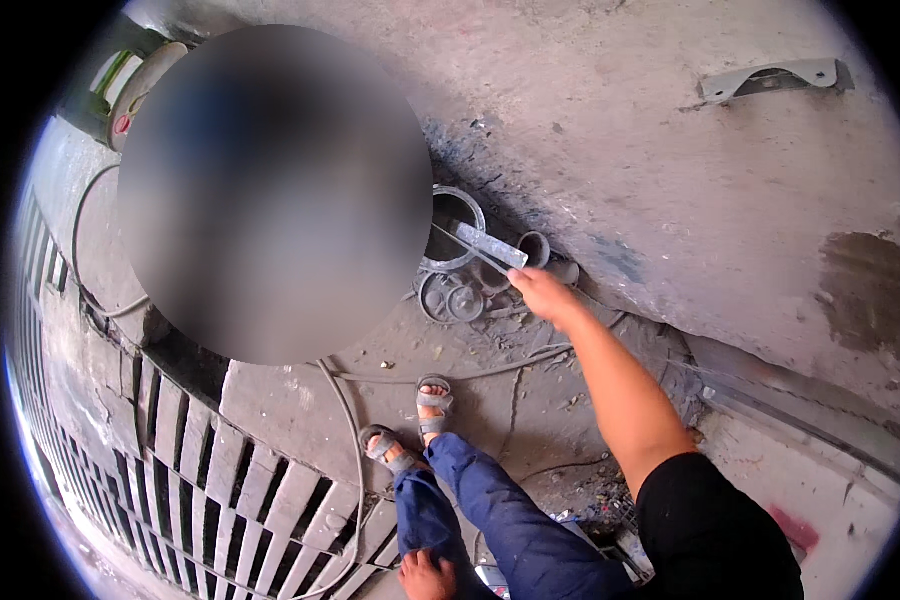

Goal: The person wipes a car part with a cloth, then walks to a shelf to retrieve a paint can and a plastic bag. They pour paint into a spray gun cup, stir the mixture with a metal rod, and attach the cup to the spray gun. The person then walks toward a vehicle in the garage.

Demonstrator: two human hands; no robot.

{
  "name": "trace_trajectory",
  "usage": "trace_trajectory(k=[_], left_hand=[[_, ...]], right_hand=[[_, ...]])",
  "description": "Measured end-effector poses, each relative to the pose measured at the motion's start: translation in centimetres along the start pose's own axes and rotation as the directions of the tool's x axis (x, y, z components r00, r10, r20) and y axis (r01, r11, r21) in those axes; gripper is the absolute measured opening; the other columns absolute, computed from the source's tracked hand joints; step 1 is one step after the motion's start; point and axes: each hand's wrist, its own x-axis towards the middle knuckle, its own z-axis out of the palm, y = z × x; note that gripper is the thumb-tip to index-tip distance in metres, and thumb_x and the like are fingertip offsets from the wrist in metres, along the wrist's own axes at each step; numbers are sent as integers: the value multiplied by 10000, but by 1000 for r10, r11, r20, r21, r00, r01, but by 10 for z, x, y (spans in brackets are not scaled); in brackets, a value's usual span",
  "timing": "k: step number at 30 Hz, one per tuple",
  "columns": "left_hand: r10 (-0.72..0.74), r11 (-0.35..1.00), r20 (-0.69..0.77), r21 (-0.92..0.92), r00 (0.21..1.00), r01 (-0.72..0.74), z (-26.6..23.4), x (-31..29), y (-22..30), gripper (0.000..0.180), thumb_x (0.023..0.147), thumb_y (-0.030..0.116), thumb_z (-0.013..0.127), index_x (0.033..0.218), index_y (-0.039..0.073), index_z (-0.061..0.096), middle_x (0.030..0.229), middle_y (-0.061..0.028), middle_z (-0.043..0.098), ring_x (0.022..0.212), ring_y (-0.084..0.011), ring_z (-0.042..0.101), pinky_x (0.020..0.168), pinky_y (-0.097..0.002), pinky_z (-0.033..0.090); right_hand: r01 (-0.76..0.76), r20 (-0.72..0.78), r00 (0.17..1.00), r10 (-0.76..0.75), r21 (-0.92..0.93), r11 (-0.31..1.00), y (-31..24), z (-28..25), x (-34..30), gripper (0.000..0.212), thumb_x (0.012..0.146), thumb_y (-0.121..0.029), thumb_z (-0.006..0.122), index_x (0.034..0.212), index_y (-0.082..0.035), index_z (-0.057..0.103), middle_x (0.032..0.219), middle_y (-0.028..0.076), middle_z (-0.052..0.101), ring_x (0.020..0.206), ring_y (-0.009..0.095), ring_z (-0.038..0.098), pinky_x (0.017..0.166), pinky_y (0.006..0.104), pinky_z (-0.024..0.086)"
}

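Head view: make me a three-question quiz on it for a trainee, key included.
1. Which hand grips the thin rod?
2. True or false: the person wears closed boots.
3. Pick one. The left hand is: A) low, by the blue trousers; B) inside the round container; C) against the wall.

Key:
1. The right hand.
2. False; they are open grey sandals.
3. A.

A thin, straight, grey rod [470, 247], held at its lower-right end, slants up-left toward a round, grey, thick-rimmed container [481, 210]. Beside the rod, a flat, pale-grey, smeared bar [492, 244] slants likewise, overlapping the container's rim in view.
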Motion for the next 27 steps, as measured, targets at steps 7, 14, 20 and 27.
trace_trajectory(k=[7,14,20,27], left_hand=[[131,989,16,67,991,-132,23,10,-8,296,736,275,614,972,97,615,1029,-124,564,1034,-310,518,916,-446,373],[138,989,69,50,988,-141,27,16,-32,283,730,262,611,961,99,615,1033,-116,557,1038,-309,508,900,-447,377],[178,979,67,85,982,-184,21,19,-37,275,724,254,606,950,98,618,1037,-118,555,1036,-313,508,898,-447,378],[228,966,62,115,972,-233,14,22,-41,280,720,261,610,944,93,617,1010,-136,555,1017,-321,511,879,-446,389]], right_hand=[[128,-219,954,-206,-322,938,73,86,-53,518,932,-359,476,1407,-193,355,1061,226,529,904,423,571,771,492,475],[128,-205,958,-202,-324,937,99,152,-51,574,934,-253,485,1450,-203,238,1044,214,495,849,423,567,711,502,482],[115,-186,965,-184,-327,938,142,166,-90,575,930,-224,497,1449,-205,251,991,213,493,811,423,558,672,503,475],[102,-134,982,-137,-242,965,159,151,-148,574,933,-232,495,1451,-192,251,1015,230,494,858,449,534,721,497,465]])
